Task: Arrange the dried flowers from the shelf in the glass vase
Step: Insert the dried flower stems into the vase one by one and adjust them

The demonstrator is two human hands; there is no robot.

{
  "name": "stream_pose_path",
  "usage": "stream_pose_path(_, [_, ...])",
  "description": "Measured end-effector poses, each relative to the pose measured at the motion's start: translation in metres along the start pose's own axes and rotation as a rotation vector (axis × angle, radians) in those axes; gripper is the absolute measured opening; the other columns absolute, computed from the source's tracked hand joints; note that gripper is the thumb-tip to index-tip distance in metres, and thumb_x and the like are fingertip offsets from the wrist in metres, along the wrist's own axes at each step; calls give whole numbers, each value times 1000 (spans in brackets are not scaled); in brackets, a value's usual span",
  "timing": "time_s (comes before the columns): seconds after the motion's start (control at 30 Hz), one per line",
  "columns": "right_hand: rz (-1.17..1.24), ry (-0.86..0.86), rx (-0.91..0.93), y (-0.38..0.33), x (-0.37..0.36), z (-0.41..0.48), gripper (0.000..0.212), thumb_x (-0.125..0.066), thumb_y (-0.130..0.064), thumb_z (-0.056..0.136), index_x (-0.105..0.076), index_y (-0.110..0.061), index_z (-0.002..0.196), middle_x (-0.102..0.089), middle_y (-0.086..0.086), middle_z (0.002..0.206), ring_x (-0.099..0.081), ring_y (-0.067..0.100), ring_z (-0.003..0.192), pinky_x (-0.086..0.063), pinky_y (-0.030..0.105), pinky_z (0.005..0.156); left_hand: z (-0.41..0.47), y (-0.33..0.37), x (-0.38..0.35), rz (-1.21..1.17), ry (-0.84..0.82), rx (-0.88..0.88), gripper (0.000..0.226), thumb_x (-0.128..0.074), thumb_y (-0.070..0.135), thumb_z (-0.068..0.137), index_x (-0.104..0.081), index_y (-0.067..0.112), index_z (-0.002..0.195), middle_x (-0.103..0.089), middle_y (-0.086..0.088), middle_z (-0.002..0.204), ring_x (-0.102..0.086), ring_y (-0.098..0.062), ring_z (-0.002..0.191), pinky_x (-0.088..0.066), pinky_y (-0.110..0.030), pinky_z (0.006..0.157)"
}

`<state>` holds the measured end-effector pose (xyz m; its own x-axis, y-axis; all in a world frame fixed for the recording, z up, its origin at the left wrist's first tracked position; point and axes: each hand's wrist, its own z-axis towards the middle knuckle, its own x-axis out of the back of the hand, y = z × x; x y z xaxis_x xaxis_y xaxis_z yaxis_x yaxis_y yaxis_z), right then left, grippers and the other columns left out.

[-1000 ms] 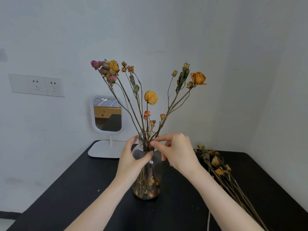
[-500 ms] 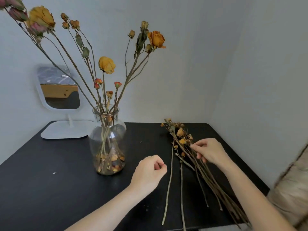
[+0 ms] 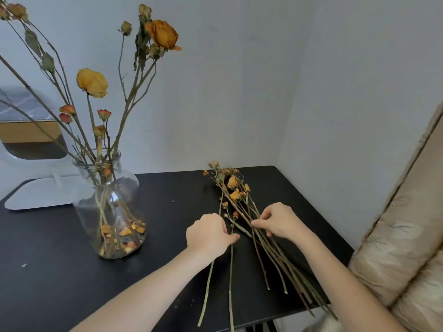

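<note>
Standing part-filled with several dried roses, the glass vase (image 3: 109,207) awaited the loose stems (image 3: 257,232) lying on the black table (image 3: 60,271), which the left hand (image 3: 208,236) and right hand (image 3: 279,221) pinched with curled fingers.

Bare tabletop (image 3: 172,212) between vase (image 3: 109,207) and stems (image 3: 261,238)

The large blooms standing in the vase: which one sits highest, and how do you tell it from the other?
The orange rose, on the tall branching stem right of centre. The yellow rose hangs lower and further left, its head drooping, above the glass vase.
</note>
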<state>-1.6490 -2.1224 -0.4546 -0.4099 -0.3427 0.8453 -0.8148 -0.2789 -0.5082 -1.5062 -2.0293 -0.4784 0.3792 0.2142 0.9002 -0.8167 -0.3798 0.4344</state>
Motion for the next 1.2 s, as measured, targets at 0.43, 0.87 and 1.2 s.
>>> stream_pose_path(0.43, [-46, 9, -34, -10, -12, 1, 17, -64, -30, 86, -68, -17, 77, -65, 0, 64, -66, 14, 72, -54, 31, 77, -8, 0, 7, -54, -74, 72, 22, -64, 40, 77, -62, 20, 67, -60, 6, 62, -61, -14, 65, -40, -23, 55])
stream_pose_path(0.87, [126, 214, 69, -19, 4, -10, 15, -58, -29, 90, -59, -22, 77, -65, -1, 68, -63, 10, 68, -42, 19, 59, -4, -20, 40, -342, 66, 48, 21, -58, 34, 87, -69, 19, 76, -66, 4, 77, -58, -7, 68, -45, -25, 66])
stream_pose_path(1.2, [367, 247, 131, -45, 18, -13, 12, -62, -28, 88, -64, -20, 79, -62, -2, 59, -59, 8, 58, -40, 21, 56, -48, -57, 127, -637, 383, -218, 12, -60, 31, 87, -69, 25, 81, -44, 15, 44, -44, 1, 50, -34, -4, 53])
